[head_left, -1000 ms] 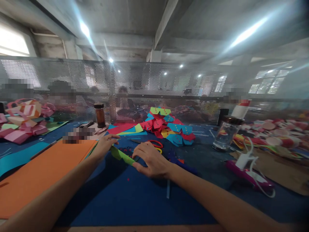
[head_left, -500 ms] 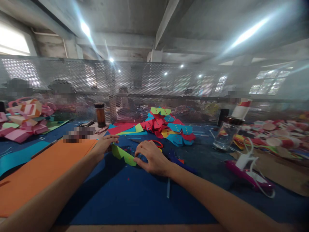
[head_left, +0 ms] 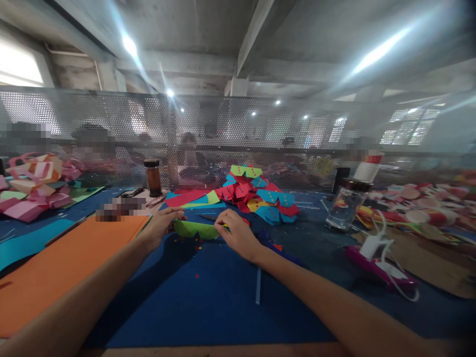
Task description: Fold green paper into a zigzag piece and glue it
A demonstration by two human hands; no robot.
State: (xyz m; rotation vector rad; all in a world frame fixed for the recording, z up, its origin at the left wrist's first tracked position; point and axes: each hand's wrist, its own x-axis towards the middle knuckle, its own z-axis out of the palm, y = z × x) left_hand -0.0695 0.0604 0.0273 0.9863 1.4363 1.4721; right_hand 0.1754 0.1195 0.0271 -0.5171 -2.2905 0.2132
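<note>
A light green paper strip with a notch in its lower edge, shaped like an eye mask (head_left: 195, 229), is stretched between my hands above the blue tabletop. My left hand (head_left: 163, 225) is closed on its left end. The fingers of my right hand (head_left: 236, 232) pinch the right end. Small red and yellow paper dots (head_left: 198, 242) lie on the table just below the strip. Scissors (head_left: 208, 217) lie behind my right hand, which partly hides them. Farther back is a heap of colored paper masks (head_left: 258, 191) with dots on them.
Orange paper sheets (head_left: 70, 267) lie at left, with pink paper pieces (head_left: 40, 183) beyond. A brown bottle (head_left: 153, 178) and a glass jar (head_left: 344, 208) stand farther back. At right is a magenta item with white straps (head_left: 383, 267). A perforated metal screen (head_left: 215, 119) borders the table.
The green strip was slanted down to the right and is now nearly level. My right hand has moved up and slightly right with its end, while my left hand stays almost in place.
</note>
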